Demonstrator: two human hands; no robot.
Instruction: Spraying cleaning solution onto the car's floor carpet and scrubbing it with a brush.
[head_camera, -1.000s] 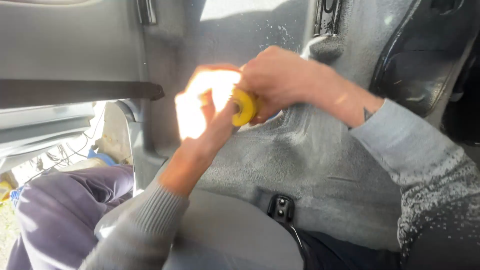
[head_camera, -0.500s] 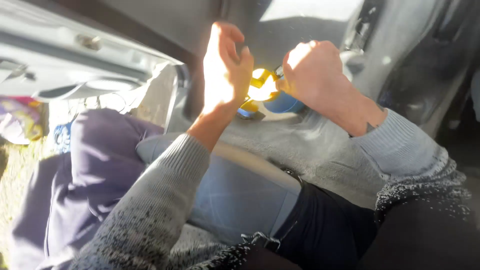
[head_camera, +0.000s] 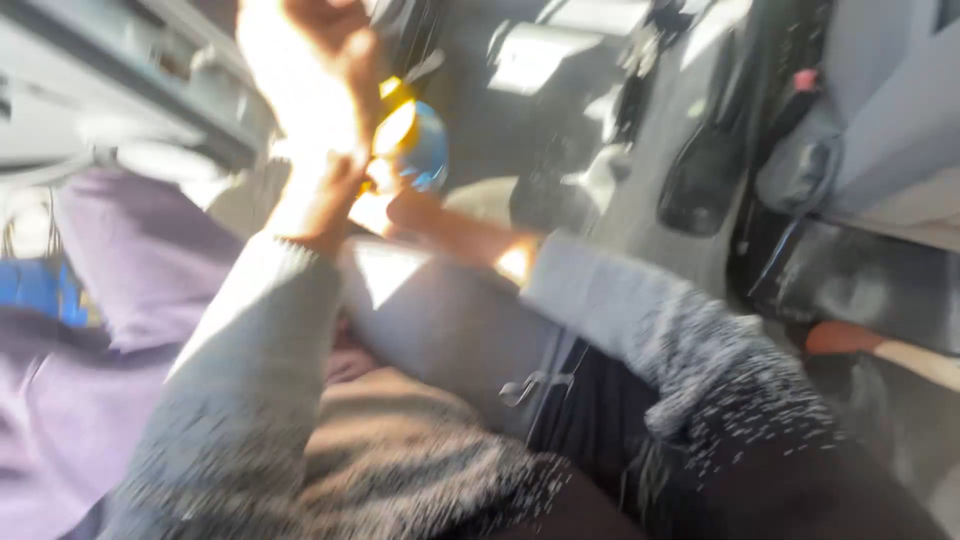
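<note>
Looking down from the head camera, one left hand (head_camera: 310, 90), sunlit and blurred, is raised against one yellow-and-blue round object (head_camera: 408, 140) above one grey seat (head_camera: 440, 320). Its grip cannot be judged. The right hand is hidden behind it; only one grey-sleeved forearm (head_camera: 470, 238) shows.

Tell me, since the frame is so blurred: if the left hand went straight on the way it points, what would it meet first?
The left hand points up and away; its fingers already lie against the yellow and blue object. Beyond that, probably the grey car trim, though depth is unclear.
</note>
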